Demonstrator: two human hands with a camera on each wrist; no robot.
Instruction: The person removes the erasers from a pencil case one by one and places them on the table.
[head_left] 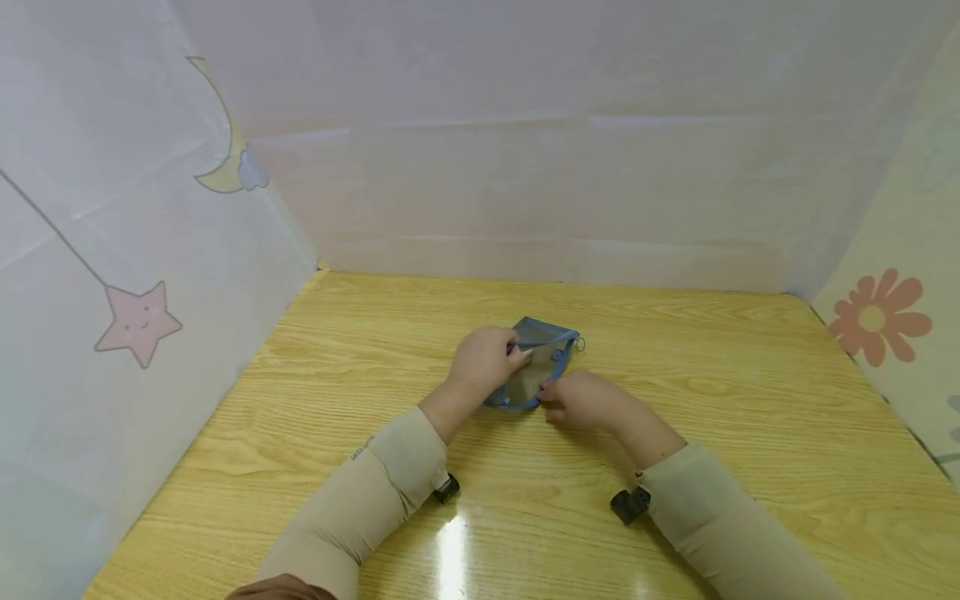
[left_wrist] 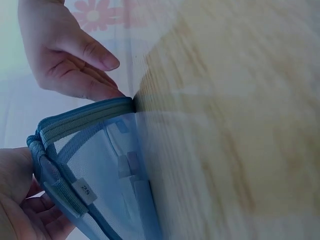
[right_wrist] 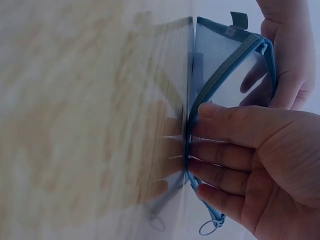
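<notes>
A blue mesh zip pouch (head_left: 536, 372) stands tilted on the table, its mesh see-through. My left hand (head_left: 483, 360) grips its upper left side, fingers curled at the edge, near a small white tag (left_wrist: 84, 191). My right hand (head_left: 588, 402) touches the pouch's near right edge. In the right wrist view, the fingers (right_wrist: 220, 154) of that hand lie fairly straight along the blue zip edge, and in the left wrist view its thumb stays apart from the pouch. A metal ring (right_wrist: 208, 228) hangs at one corner. Pale shapes show through the mesh; I cannot tell what they are.
The glossy wood-grain table (head_left: 360, 350) carries the pouch near its middle. Pale printed sheets (head_left: 525, 192) enclose it at the back and both sides. A small black camera sits on each wrist, at the left sleeve (head_left: 446, 488) and the right (head_left: 630, 505).
</notes>
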